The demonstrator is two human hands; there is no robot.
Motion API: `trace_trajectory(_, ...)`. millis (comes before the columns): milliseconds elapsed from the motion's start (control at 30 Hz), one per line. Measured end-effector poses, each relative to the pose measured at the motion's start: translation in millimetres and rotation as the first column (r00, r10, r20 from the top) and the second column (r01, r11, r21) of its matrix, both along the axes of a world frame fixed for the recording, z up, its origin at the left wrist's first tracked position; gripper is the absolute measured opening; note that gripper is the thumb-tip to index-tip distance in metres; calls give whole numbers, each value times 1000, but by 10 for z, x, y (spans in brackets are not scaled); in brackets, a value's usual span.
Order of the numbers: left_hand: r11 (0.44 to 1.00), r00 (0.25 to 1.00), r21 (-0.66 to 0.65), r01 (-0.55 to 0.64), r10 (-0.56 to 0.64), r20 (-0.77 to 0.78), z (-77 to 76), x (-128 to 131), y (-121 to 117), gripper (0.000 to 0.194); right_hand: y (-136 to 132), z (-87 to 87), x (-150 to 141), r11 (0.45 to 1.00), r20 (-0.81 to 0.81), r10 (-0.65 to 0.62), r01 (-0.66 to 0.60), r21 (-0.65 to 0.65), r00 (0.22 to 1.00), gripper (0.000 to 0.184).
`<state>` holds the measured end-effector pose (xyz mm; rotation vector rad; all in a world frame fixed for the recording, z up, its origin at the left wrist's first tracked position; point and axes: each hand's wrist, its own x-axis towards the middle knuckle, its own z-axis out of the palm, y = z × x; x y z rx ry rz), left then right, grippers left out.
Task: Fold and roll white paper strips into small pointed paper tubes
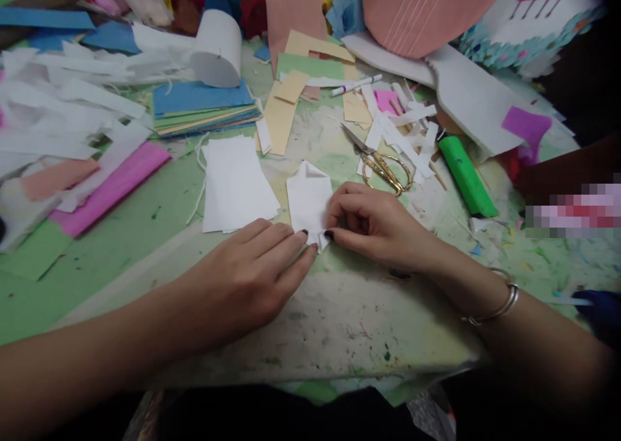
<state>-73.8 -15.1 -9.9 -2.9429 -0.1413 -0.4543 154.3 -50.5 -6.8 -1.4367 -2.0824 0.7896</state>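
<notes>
A small sheet of white paper (308, 198) lies on the table in front of me, its upper corners folded in to a blunt point. My left hand (257, 266) has its thumb and index fingertip close together on the lower edge of this sheet, holding it. At the lower right corner, my right hand (373, 224) pinches the same paper between thumb and curled fingers. Small creases show between the two hands. Just left of the sheet, a stack of white paper pieces (237, 182) almost touches my left knuckles.
Gold-handled scissors (383, 169) lie beyond my right hand, near paper strips and a green roll (466, 176). A coloured paper stack (204, 108) and a white paper cylinder (218, 50) stand behind. Crumpled white paper (72, 105) and a pink folded piece (114, 185) lie left.
</notes>
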Motion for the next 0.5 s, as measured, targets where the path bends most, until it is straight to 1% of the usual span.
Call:
trace_trajectory(200,999,1000,-42,-14,15,19,-56,-9,8,25,-16,-12,-19,999,-4,-32,32,13,999,5)
trace_trajectory(500,998,999,-54,-15,17,31,-48,-18,8,24,-24,-24,-26,999,-9,-48,48,15,999,5)
